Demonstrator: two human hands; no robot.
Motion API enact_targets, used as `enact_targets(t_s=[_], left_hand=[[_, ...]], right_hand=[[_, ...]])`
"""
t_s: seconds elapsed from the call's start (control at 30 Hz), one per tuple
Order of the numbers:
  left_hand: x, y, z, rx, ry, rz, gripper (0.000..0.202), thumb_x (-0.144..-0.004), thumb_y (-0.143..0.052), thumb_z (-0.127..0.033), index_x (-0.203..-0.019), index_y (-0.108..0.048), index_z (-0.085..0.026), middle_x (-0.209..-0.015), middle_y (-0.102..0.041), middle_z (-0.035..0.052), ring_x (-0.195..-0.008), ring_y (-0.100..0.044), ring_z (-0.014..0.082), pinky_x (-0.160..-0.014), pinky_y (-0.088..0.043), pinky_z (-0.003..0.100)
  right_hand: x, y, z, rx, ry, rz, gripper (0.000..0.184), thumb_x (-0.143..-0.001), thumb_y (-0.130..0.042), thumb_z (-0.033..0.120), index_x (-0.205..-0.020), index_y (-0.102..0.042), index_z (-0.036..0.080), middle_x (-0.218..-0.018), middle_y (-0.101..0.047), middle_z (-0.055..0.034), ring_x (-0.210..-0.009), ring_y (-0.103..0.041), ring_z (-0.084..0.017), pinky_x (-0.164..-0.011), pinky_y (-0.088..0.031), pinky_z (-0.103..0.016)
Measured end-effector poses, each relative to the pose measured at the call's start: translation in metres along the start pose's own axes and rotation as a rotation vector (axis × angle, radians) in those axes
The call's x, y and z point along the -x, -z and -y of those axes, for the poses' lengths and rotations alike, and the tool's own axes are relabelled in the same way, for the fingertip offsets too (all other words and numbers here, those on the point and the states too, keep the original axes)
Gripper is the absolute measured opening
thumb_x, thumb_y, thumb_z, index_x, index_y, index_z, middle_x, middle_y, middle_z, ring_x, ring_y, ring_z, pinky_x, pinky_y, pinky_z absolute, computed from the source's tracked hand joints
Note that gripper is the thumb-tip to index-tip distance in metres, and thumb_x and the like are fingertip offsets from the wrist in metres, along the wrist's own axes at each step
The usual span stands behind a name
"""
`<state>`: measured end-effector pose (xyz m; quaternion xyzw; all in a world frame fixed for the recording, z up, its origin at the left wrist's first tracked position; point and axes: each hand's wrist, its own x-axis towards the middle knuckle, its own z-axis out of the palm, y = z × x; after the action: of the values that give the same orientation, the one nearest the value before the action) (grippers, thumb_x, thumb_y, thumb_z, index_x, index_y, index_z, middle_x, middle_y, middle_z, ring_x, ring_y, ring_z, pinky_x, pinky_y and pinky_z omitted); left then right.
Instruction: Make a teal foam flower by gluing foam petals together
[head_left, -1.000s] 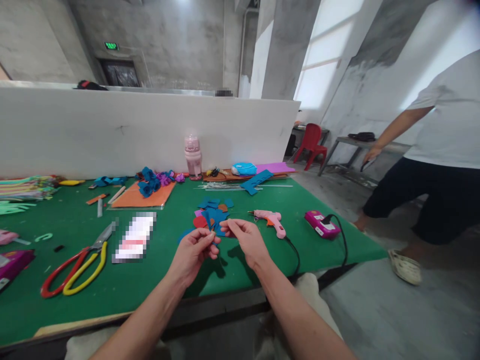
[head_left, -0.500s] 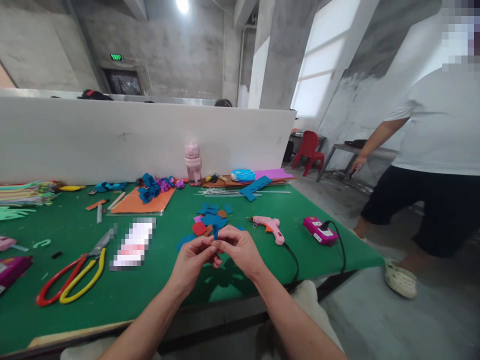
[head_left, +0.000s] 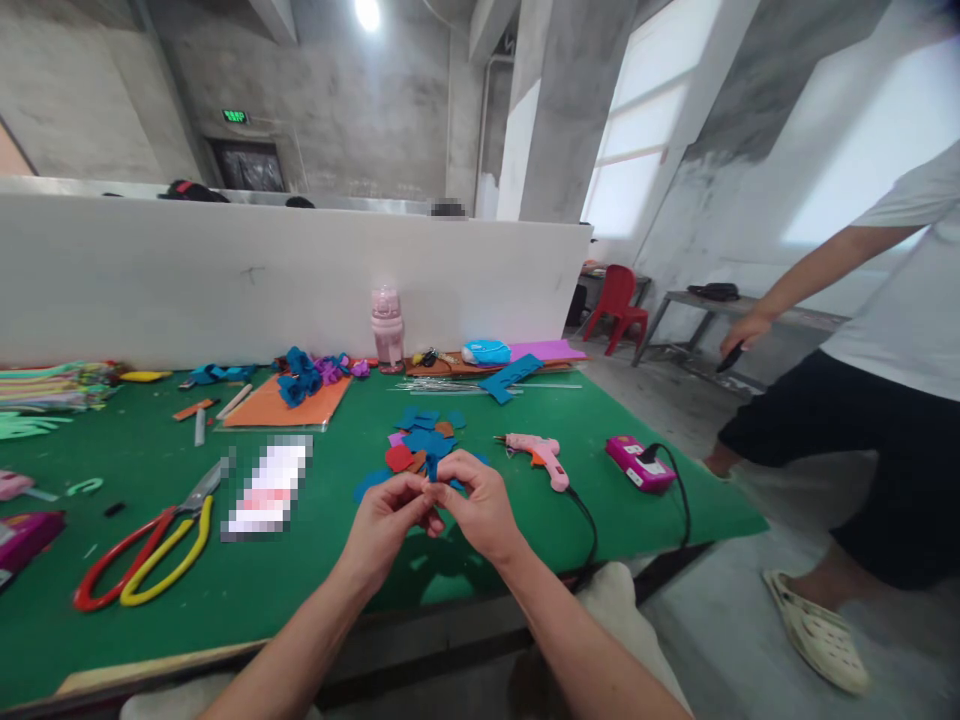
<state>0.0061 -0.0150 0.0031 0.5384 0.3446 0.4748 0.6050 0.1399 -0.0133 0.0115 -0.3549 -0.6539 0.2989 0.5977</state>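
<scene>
My left hand (head_left: 391,518) and my right hand (head_left: 474,500) meet above the table's front part, fingertips pinched together. Between them is a small blue felt piece (head_left: 432,467), mostly hidden by the fingers. Just beyond the hands lies a loose pile of blue felt scraps (head_left: 426,440), with a red felt piece (head_left: 399,458) and brown pieces among them. A pink hot glue gun (head_left: 538,452) rests on its side to the right of my right hand, its nozzle pointing left.
Large scissors (head_left: 161,545) with red and yellow handles lie left on the green table (head_left: 315,590). A magenta power box (head_left: 639,464) with a black cable sits right. A pink bottle (head_left: 388,330) stands by the white partition (head_left: 300,280). Another person (head_left: 892,330) is at the right.
The person at the right has moved further right and nearer. My hands stay pinched at nearly the same spot, with only a slight shift of the right hand's fingers.
</scene>
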Motion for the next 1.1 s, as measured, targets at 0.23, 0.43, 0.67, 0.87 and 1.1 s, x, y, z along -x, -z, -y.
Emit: enact_targets(t_s=[0.23, 0.43, 0.67, 0.87, 1.1], left_hand=[[0.001, -0.003, -0.003, 0.174, 0.111, 0.000, 0.015, -0.071, -0.065, -0.026, -0.075, -0.058, -0.013, -0.067, -0.063, 0.0020, -0.049, -0.055, 0.0083, -0.047, -0.044, 0.020], [0.000, -0.004, -0.004, 0.243, 0.185, -0.026, 0.019, -0.068, -0.068, -0.026, -0.074, -0.057, -0.012, -0.068, -0.063, 0.0038, -0.047, -0.053, 0.0065, -0.045, -0.044, 0.018], [0.001, -0.004, 0.000, 0.243, 0.196, -0.015, 0.018, -0.070, -0.067, -0.025, -0.073, -0.055, -0.012, -0.068, -0.064, 0.0031, -0.047, -0.053, 0.0066, -0.044, -0.044, 0.018], [0.001, -0.004, 0.000, 0.232, 0.186, -0.014, 0.017, -0.070, -0.067, -0.024, -0.073, -0.055, -0.013, -0.067, -0.064, 0.0031, -0.047, -0.054, 0.0069, -0.045, -0.044, 0.018], [0.001, -0.006, -0.001, 0.223, 0.181, -0.027, 0.019, -0.068, -0.068, -0.025, -0.073, -0.055, -0.012, -0.067, -0.065, 0.0037, -0.046, -0.054, 0.0070, -0.046, -0.044, 0.018]], right_hand=[[-0.004, 0.004, -0.003, -0.310, -0.425, 0.164, 0.033, -0.071, -0.061, 0.048, -0.073, -0.064, 0.015, -0.063, -0.052, 0.0008, -0.057, -0.049, -0.009, -0.057, -0.040, -0.022], [-0.003, 0.004, -0.011, -0.459, -0.530, 0.162, 0.034, -0.075, -0.057, 0.045, -0.083, -0.067, 0.013, -0.060, -0.055, 0.0006, -0.057, -0.049, -0.009, -0.061, -0.040, -0.022], [-0.003, 0.003, -0.010, -0.454, -0.522, 0.125, 0.019, -0.067, -0.068, 0.032, -0.070, -0.064, 0.014, -0.057, -0.055, 0.0028, -0.053, -0.047, -0.007, -0.058, -0.037, -0.021], [-0.001, 0.003, -0.014, -0.471, -0.522, 0.101, 0.019, -0.065, -0.069, 0.030, -0.067, -0.061, 0.013, -0.058, -0.055, 0.0030, -0.053, -0.047, -0.007, -0.058, -0.037, -0.021], [-0.002, 0.001, -0.011, -0.478, -0.533, 0.063, 0.021, -0.062, -0.071, 0.030, -0.064, -0.059, 0.014, -0.056, -0.054, 0.0035, -0.049, -0.047, -0.006, -0.053, -0.036, -0.021]])
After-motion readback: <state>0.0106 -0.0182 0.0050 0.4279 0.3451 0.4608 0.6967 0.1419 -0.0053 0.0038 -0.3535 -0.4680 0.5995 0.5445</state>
